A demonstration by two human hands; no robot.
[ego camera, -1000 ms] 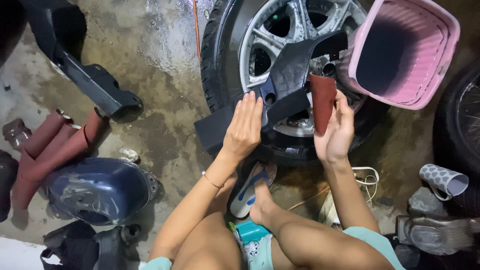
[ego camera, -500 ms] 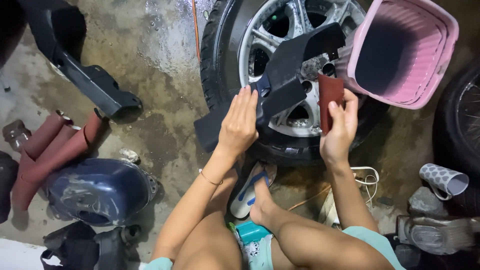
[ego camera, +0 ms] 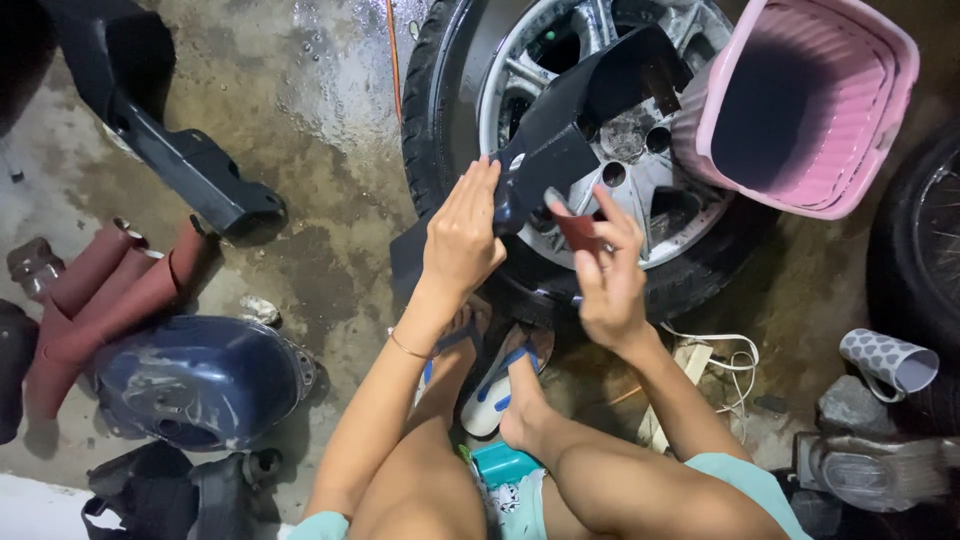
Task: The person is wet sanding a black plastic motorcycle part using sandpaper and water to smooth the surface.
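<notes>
Left grip steadies black panel | right grip pinches sandpaper beneath

- left hand is up, palm turned away, fingers straight and held together, wrist bent back a bit
- right hand sits just beside it, fingers curled in a pinch, forearm angled in from lower right
</notes>
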